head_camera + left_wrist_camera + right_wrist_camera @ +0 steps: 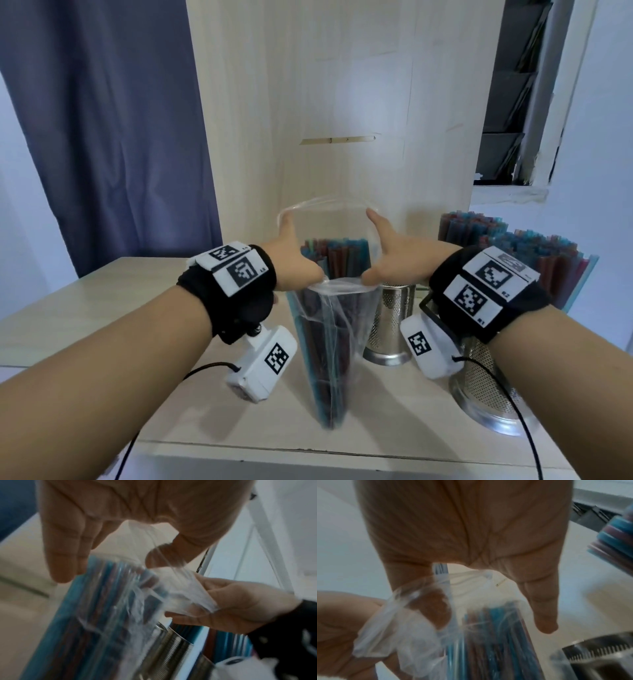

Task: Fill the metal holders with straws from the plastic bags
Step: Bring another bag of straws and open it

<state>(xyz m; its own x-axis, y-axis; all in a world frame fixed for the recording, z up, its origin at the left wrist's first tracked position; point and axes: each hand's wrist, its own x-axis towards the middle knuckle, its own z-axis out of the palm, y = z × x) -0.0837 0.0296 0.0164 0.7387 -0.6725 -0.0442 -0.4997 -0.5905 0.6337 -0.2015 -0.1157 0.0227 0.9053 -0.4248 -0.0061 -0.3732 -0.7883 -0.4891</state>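
Straws (337, 255), thin blue-red tubes, upright in clear crinkly bag (334, 329); both hands (294, 263) (394, 255) stretch its mouth, thumbs hooked on rim.

A blue curtain (113, 113) hangs behind the table's (85, 298) left rear corner. A pale wooden panel (342, 102) stands upright along the rear edge. A louvred window (513, 96) sits beyond the panel's right side.

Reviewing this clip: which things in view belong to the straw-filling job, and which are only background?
Job:
- left hand and right hand, each pinching the mouth of the clear plastic bag of straws
- empty perforated metal holder
- metal holder already full of straws

Background:
- blue curtain
- wooden panel
- window louvres
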